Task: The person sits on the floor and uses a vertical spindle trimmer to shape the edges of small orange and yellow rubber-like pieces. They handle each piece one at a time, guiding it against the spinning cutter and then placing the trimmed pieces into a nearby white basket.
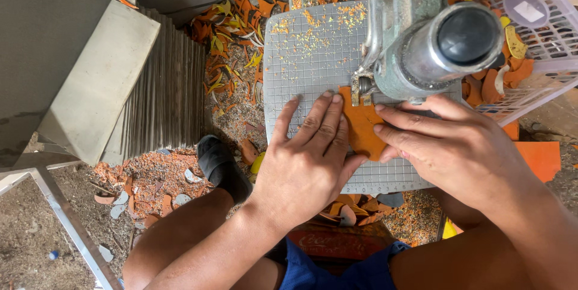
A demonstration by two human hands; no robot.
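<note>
Orange sheet (363, 127) lies mid-frame, pinned flat on the gridded table (301, 67) by my left hand (310, 157) and right hand (448, 145), fingers spread, steadying it under the machine head (421, 31).

1. Orange piece (361, 127): lower edge covered by left hand (307, 157) and right hand (448, 145); full outline not visible.
2. Machine (421, 31) above the orange piece: top cut off by frame edge; its working tip, touching the piece, too small to resolve.
3. Gridded plate (307, 67) under the piece: near edge partly hidden by both hands.
4. White basket (542, 31), right of the machine: cut off at frame edge.
</note>
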